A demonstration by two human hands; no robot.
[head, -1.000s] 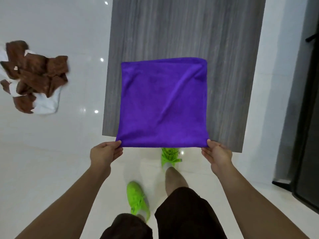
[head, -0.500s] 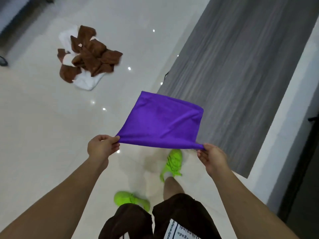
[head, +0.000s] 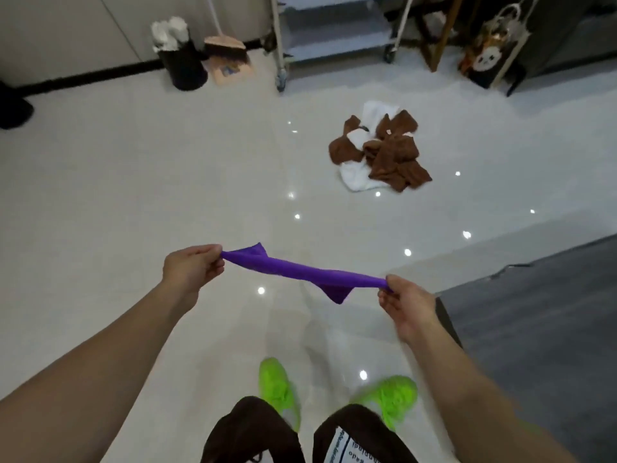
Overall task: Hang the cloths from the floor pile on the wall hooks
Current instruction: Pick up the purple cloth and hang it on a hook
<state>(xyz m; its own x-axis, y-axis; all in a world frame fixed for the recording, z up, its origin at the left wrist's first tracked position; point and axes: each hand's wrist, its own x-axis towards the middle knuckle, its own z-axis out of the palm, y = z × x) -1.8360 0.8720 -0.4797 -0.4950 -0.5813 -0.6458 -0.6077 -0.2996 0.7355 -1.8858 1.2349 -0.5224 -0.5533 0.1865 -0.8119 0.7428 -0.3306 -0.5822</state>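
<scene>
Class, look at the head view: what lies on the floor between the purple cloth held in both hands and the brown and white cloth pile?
Only bare glossy floor with light reflections lies between the purple cloth and the pile.

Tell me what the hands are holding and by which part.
The purple cloth: left hand pinches one end, right hand the other, stretched between them.

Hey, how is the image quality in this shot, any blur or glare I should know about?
Head view: motion blur smears the green shoes and softens the edges of the purple cloth held by the left hand and the right hand; small bright glare spots dot the glossy floor; wide-angle distortion bends the shelving cart at the top; the cloth pile is fairly clear.
</scene>
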